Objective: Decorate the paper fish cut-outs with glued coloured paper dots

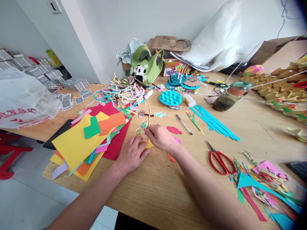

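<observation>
The right hand [161, 137] pinches a stick [149, 118] mid-frame. The left hand's [132, 152] fingers spread slightly over the table [148, 179].

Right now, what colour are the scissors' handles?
The scissors' handles are red, showing best in the head view.

Plain pale walls [115, 19] rise behind a light wood-grain tabletop [144, 188]; below, grey tiled flooring [31, 201] and a red stool [9, 156].
</observation>
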`<state>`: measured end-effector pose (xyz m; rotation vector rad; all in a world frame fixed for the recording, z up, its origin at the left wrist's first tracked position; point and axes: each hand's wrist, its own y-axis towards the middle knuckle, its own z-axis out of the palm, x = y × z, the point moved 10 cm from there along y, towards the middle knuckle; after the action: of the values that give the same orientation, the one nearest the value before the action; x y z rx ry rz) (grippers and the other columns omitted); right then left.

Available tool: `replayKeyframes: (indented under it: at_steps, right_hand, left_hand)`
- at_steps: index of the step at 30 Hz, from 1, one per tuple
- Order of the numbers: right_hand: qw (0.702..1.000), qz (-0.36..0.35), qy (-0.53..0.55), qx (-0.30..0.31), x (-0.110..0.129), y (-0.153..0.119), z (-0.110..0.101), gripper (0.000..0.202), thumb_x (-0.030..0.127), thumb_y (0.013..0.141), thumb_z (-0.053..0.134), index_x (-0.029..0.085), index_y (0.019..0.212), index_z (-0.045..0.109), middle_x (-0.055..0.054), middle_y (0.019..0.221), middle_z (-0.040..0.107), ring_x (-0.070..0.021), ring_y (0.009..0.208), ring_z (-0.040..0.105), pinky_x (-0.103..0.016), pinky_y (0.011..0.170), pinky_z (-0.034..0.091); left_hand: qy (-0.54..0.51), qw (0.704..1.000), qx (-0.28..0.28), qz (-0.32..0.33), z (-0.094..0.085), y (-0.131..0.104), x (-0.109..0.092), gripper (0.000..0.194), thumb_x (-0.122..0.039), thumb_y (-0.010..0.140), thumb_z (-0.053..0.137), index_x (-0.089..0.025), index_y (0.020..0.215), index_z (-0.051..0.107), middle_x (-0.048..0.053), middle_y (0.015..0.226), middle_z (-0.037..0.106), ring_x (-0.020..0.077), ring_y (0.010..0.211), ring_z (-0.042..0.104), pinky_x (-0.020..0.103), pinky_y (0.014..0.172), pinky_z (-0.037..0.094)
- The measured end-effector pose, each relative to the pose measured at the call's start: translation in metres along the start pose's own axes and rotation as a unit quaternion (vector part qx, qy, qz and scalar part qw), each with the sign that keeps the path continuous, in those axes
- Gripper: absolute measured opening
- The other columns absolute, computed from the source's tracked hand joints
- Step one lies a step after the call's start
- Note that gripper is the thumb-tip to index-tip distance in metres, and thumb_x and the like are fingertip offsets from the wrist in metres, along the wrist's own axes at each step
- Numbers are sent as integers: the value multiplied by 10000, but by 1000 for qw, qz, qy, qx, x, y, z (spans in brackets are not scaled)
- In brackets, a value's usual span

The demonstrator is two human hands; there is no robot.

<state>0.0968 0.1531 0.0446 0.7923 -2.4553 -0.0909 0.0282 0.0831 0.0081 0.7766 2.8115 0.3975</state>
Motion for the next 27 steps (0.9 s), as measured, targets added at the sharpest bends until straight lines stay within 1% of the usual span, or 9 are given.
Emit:
replayKeyframes:
  at_steps: [4,8,11,16,19,22,24,27]
  right_hand:
    - [1000,16,19,0,-4,0,-1,341,296,983,419,196,693,570,-43,650,650,-148,582,574,-264,569,304]
    - [996,36,82,-1,-10,0,-1,350,330,984,417,187,725,604,-37,659,659,-134,562,570,-250,547,312]
    - [990,45,130,-7,-15,0,-3,363,370,984,416,182,747,617,-17,622,638,-120,527,543,-242,531,316]
    - [983,63,169,-30,-22,1,-15,336,362,971,441,179,739,602,7,583,595,-111,506,500,-240,531,338]
    - [984,49,152,-75,-25,2,-32,311,334,967,442,186,732,582,-19,663,602,-138,610,550,-258,601,390]
    - [988,-3,91,-122,-19,1,-50,304,289,964,432,192,706,560,-76,832,611,-185,792,568,-306,743,424]
    - [992,-26,49,-113,-15,0,-52,310,259,973,396,193,709,544,-96,863,606,-206,839,554,-330,788,414]
    - [999,-17,-13,-46,-16,2,-41,285,209,981,366,190,762,547,-85,786,609,-214,794,546,-331,762,382]
  left_hand:
    - [0,1000,-4,-1,0,0,0,278,-368,973,482,-184,1105,645,119,1155,556,271,1054,498,468,918,473]
    - [7,1000,-12,0,-2,0,0,271,-369,971,490,-200,1110,649,110,1149,556,264,1051,505,460,907,477]
    - [9,1000,-12,0,-2,0,-1,263,-369,968,501,-206,1113,648,102,1145,554,261,1050,508,450,909,478]
    - [1,1000,-7,-2,-1,0,0,262,-357,969,497,-195,1114,644,111,1155,551,270,1065,502,459,918,476]
    - [1,1000,-1,-3,1,0,0,267,-362,969,498,-192,1124,633,107,1159,551,267,1069,502,455,925,477]
    - [0,1000,2,-4,2,0,1,284,-368,967,503,-177,1145,615,111,1173,555,268,1076,504,456,940,475]
    - [-8,1000,-6,-4,0,0,1,290,-366,966,503,-170,1155,602,115,1170,562,267,1076,508,457,948,474]
    - [-32,999,-25,6,-6,-1,-1,257,-326,968,494,-158,1134,597,113,1139,587,256,1042,517,442,928,484]
